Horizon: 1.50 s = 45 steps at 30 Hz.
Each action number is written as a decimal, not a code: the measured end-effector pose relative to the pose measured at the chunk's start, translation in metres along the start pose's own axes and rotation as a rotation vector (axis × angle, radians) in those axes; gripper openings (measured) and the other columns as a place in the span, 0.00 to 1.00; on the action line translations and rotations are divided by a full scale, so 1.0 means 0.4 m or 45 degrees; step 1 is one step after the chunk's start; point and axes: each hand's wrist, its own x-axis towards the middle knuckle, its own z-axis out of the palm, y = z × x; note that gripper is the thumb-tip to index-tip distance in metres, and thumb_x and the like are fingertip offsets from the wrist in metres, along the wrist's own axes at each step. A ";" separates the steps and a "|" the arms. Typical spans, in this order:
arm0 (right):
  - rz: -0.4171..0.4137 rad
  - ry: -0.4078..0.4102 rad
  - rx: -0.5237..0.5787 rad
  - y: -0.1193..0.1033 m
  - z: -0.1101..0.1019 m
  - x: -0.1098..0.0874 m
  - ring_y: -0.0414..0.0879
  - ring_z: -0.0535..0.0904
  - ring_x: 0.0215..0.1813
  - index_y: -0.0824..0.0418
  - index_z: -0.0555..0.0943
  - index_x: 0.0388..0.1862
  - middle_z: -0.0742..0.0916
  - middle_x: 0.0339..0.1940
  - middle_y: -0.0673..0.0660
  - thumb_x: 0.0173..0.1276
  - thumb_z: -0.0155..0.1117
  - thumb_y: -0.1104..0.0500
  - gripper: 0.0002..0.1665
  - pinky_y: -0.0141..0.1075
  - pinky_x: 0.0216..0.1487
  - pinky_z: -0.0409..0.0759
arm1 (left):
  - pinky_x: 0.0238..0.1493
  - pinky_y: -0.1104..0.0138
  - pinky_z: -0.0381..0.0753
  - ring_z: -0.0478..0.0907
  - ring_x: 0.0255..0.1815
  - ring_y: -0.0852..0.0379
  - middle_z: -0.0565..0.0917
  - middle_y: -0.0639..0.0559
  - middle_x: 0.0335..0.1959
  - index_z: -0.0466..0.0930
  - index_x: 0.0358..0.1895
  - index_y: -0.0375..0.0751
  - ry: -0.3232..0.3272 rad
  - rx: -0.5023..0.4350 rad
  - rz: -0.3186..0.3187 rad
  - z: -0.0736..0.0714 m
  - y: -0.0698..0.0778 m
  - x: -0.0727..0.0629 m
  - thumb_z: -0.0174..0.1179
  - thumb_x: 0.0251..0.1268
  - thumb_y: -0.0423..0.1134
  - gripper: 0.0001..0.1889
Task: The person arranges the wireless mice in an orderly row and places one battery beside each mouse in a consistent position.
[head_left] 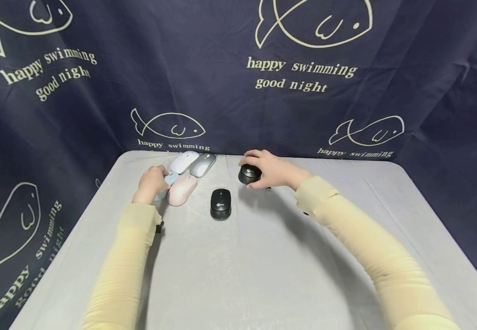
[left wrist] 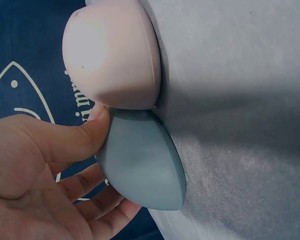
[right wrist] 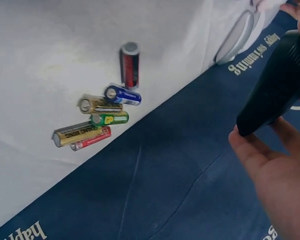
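Note:
My left hand (head_left: 152, 182) is at the left of the table, with thumb and fingers around a light-blue computer mouse (head_left: 171, 178). The left wrist view shows this blue mouse (left wrist: 142, 160) on the table, touching a pink mouse (left wrist: 112, 55). Just beyond them lie a white mouse (head_left: 184, 162) and a grey mouse (head_left: 203, 165). My right hand (head_left: 273, 169) grips a black mouse (head_left: 250, 173) near the back edge; in the right wrist view that black mouse (right wrist: 277, 85) appears tilted. A second black mouse (head_left: 220, 204) lies between my hands.
Several batteries lie near the table edge in the right wrist view, among them a blue one (right wrist: 122, 95), a green one (right wrist: 110, 118) and a black-and-red one (right wrist: 130, 65). A dark-blue fish-print curtain (head_left: 230, 91) hangs behind the grey-white table (head_left: 238, 275).

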 end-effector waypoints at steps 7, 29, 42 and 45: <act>-0.154 0.046 -0.006 -0.001 0.027 -0.040 0.60 0.67 0.64 0.53 0.75 0.56 0.72 0.65 0.62 0.47 0.73 0.48 0.35 0.51 0.60 0.69 | 0.56 0.48 0.72 0.72 0.55 0.34 0.73 0.29 0.56 0.72 0.56 0.30 -0.003 0.011 -0.004 0.000 0.001 0.001 0.66 0.52 0.33 0.27; -0.334 -0.033 0.098 0.039 0.122 -0.124 0.56 0.65 0.67 0.54 0.76 0.57 0.72 0.65 0.62 0.44 0.74 0.48 0.38 0.52 0.64 0.66 | 0.55 0.48 0.73 0.73 0.54 0.34 0.73 0.29 0.55 0.72 0.56 0.30 -0.010 0.015 0.000 -0.001 0.002 0.001 0.66 0.52 0.34 0.27; -0.345 -0.054 0.155 0.064 0.162 -0.137 0.57 0.66 0.67 0.54 0.77 0.56 0.73 0.65 0.64 0.43 0.76 0.50 0.37 0.57 0.66 0.60 | 0.55 0.48 0.72 0.73 0.54 0.35 0.73 0.29 0.54 0.72 0.56 0.30 -0.005 0.016 0.005 0.002 0.001 0.002 0.66 0.52 0.34 0.26; -0.347 -0.067 0.153 0.071 0.169 -0.138 0.56 0.66 0.67 0.54 0.77 0.56 0.73 0.65 0.63 0.44 0.75 0.50 0.36 0.58 0.68 0.58 | 0.55 0.48 0.73 0.72 0.54 0.34 0.73 0.29 0.54 0.72 0.56 0.30 -0.006 0.011 -0.002 0.005 0.000 0.004 0.66 0.52 0.34 0.27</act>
